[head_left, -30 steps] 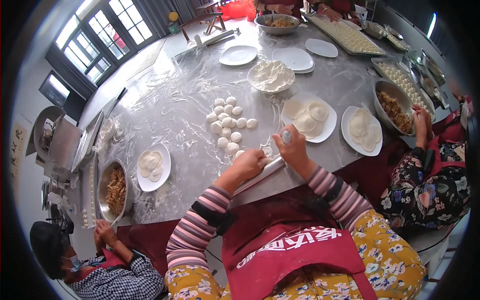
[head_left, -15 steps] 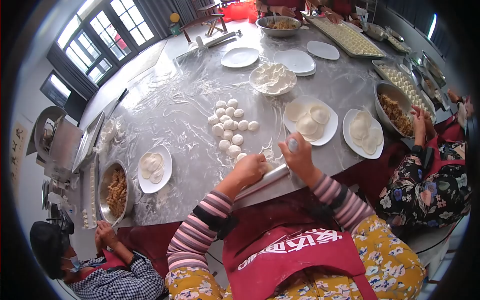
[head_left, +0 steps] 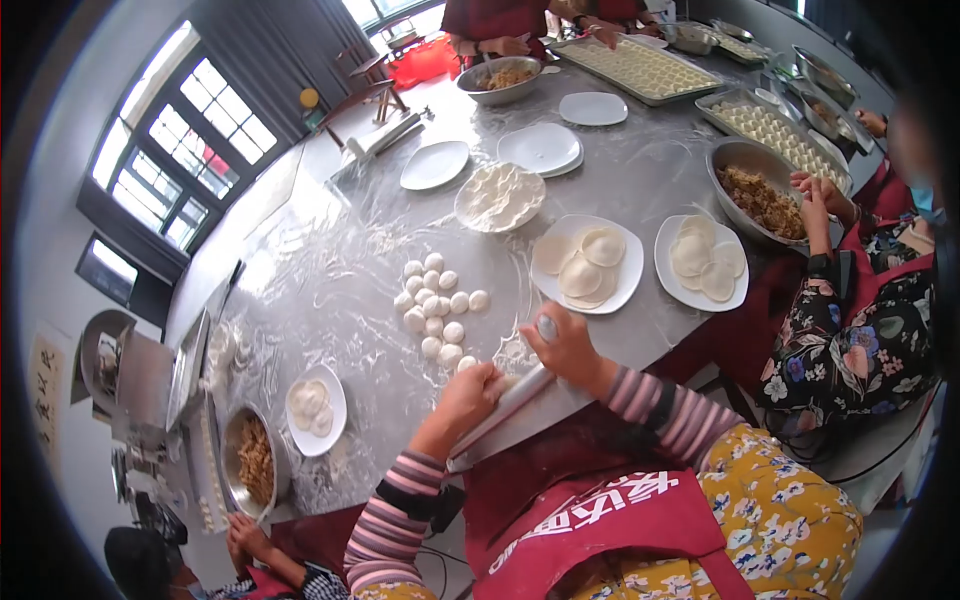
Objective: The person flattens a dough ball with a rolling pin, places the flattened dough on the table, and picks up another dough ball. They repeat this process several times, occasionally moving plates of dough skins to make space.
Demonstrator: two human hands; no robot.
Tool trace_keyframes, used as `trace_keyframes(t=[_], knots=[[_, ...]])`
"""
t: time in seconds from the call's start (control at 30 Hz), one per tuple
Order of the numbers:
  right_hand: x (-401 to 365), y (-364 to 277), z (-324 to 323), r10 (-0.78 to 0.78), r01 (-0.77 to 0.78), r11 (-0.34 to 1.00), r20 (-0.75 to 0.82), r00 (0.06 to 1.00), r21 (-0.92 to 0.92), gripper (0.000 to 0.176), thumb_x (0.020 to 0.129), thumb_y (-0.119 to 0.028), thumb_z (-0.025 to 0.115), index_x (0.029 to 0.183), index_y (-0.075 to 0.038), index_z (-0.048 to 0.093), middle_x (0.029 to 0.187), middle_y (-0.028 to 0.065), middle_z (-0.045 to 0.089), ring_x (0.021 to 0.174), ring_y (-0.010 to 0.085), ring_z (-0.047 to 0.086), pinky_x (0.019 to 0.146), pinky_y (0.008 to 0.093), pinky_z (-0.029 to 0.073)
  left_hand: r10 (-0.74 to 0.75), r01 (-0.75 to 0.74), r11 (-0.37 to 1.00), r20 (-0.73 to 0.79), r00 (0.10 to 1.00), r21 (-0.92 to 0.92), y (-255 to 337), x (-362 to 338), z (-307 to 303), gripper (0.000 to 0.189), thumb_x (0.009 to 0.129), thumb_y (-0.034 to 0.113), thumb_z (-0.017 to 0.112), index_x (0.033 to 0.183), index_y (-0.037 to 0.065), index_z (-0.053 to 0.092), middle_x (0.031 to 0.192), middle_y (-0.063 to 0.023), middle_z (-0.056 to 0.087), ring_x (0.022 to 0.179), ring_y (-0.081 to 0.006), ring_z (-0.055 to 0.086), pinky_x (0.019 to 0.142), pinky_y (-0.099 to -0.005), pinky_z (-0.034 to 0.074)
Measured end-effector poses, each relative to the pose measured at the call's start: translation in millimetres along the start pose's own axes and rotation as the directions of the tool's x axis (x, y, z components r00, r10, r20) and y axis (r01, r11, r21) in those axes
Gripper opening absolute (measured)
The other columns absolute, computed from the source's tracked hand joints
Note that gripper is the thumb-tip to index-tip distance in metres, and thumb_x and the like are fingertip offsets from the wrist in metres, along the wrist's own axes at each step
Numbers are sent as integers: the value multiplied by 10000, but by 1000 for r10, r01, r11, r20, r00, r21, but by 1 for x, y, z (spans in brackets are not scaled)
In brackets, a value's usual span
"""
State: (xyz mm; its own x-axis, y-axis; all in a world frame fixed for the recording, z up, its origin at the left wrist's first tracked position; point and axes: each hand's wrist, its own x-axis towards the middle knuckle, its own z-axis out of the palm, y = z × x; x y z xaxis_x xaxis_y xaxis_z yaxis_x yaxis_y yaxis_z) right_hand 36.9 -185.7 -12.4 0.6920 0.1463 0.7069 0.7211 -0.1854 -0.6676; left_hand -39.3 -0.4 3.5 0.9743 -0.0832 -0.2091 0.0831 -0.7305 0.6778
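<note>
At the near table edge, my right hand (head_left: 570, 348) is closed around a rolling pin (head_left: 546, 326). Its grey end sticks up past the fingers; the rest is hidden. My left hand (head_left: 470, 395) is closed in a pinch beside it, on a piece of dough (head_left: 507, 381) that shows only as a pale edge. Just beyond my left hand lies a cluster of small floured dough balls (head_left: 437, 305). A white plate (head_left: 628, 285) with several round dough wrappers (head_left: 588, 272) sits past my right hand.
A bowl of flour (head_left: 500, 197) stands mid-table. Plates of wrappers (head_left: 708, 262) (head_left: 312, 405) and bowls of filling (head_left: 765, 200) (head_left: 255, 460) sit on both sides. Dumpling trays (head_left: 640, 68) are at the far right. Co-workers' hands (head_left: 820, 205) (head_left: 250, 540) are at both sides.
The view has turned and shifted, so the table contents appear moved left and the dough balls lower. My hands stay close together at the table edge, with the rolling pin still in my right hand.
</note>
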Motion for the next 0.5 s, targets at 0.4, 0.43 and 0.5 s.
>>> trace_keyframes(t=[0.4, 0.43, 0.5], knots=[[-28, -17, -36, 44, -55, 985, 70, 997, 165, 249, 750, -80, 725, 836, -54, 493, 657, 110, 554, 546, 292, 581, 488, 334, 450, -35, -87, 708, -158, 987, -701, 76, 110, -21, 250, 873, 200, 573, 982, -24, 552, 835, -51, 592, 735, -108, 547, 666, -262, 450], [-27, -17, -38, 41, -52, 985, 71, 997, 167, 249, 750, -80, 725, 836, -54, 493, 657, 110, 554, 546, 292, 581, 488, 334, 450, -90, -12, 807, -143, 986, -590, 59, 112, -27, 278, 857, 179, 592, 1038, -20, 525, 923, -98, 601, 815, -180, 584, 709, -287, 461], [-28, -18, -40, 46, -63, 984, 105, 993, 165, 258, 750, -80, 725, 851, -49, 490, 666, 113, 560, 557, 300, 587, 491, 334, 455, 107, -105, 994, -149, 983, 19, 20, 96, -37, 271, 823, 112, 595, 1052, -12, 520, 1034, -152, 588, 939, -273, 583, 776, -355, 468]])
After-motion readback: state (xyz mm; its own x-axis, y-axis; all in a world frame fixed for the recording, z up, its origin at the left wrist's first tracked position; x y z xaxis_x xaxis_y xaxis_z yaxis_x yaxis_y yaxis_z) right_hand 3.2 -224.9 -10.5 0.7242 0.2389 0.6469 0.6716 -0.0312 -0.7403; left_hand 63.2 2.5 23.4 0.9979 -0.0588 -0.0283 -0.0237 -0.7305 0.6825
